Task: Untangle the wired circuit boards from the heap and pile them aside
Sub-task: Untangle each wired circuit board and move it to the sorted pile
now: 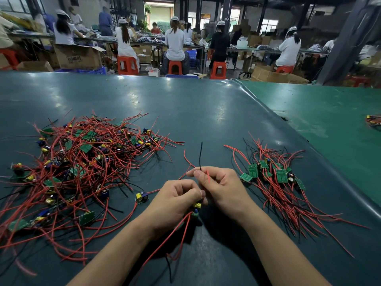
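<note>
Two hands (pixel 175 200) were seen, and two piles of wired boards: a large heap (pixel 82 168) and a smaller pile (pixel 276 178). Five red stools (pixel 127 65) were counted.

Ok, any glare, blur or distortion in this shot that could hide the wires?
Head view: overhead lights leave pale glare patches on the far mat; the wide lens bows the table edge; the frame's left edge is smeared; the heap, the sorted pile and both hands are sharp, with shadow under the wrists.
</note>
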`<state>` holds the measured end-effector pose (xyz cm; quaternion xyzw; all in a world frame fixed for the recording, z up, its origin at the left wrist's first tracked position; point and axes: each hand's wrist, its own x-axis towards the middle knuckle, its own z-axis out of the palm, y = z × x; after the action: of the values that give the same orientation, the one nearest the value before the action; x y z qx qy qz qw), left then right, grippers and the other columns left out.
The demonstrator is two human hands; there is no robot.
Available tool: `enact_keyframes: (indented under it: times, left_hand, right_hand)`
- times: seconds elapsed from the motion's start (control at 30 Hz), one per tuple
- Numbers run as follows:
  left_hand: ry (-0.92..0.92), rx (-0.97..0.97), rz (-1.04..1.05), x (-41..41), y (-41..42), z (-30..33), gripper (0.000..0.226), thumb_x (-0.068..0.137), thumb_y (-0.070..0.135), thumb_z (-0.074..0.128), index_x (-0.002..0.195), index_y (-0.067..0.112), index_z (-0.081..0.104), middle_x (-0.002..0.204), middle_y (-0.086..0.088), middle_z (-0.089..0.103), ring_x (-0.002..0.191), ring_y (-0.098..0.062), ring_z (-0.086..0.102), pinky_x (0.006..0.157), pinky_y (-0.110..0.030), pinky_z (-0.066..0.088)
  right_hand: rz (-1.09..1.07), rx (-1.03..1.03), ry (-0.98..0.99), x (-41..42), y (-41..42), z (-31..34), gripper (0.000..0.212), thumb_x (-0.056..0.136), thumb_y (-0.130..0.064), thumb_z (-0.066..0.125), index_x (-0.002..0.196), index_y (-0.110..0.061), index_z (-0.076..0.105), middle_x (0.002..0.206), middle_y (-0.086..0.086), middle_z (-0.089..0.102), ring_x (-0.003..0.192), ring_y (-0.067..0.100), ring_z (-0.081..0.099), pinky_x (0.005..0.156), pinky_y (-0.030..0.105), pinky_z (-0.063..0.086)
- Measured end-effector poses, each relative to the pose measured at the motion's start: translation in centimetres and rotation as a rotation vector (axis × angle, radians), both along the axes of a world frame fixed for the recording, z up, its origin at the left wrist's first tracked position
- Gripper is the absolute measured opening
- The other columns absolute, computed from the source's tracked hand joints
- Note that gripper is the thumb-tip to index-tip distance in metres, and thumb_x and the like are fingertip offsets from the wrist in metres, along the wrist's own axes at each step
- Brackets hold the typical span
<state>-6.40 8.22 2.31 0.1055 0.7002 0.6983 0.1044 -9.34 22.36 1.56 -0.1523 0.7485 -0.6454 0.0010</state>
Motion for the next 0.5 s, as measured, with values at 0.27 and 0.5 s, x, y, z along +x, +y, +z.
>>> enact_keyframes:
  times: [0.27,0.5]
  left_hand:
    - [-0.017,0.116,0.121,-0.2,-0.1,0.2,0.04,0.094,0.002,0.053,0.058,0.013,0.065,0.059,-0.003,0.06,0.05,-0.01,0.051,0.05,-0.023,0.044]
    - [0.008,0.042,0.007,0.1,-0.3,0.5,0.032,0.089,0.006,0.061,0.058,0.014,0.064,0.06,-0.001,0.062,0.05,-0.004,0.048,0.05,-0.013,0.04]
  right_hand:
    - [0.001,-0.214,-0.239,0.3,0.3,0.8,0.034,0.08,-0.047,0.065,0.083,-0.016,0.077,0.056,0.007,0.05,0.045,0.013,0.035,0.043,0.017,0.025]
    - [0.052,-0.348,-0.371,0.0,0.8,1.0,0.028,0.078,-0.034,0.067,0.088,-0.01,0.078,0.052,-0.007,0.041,0.04,0.005,0.027,0.037,0.015,0.021]
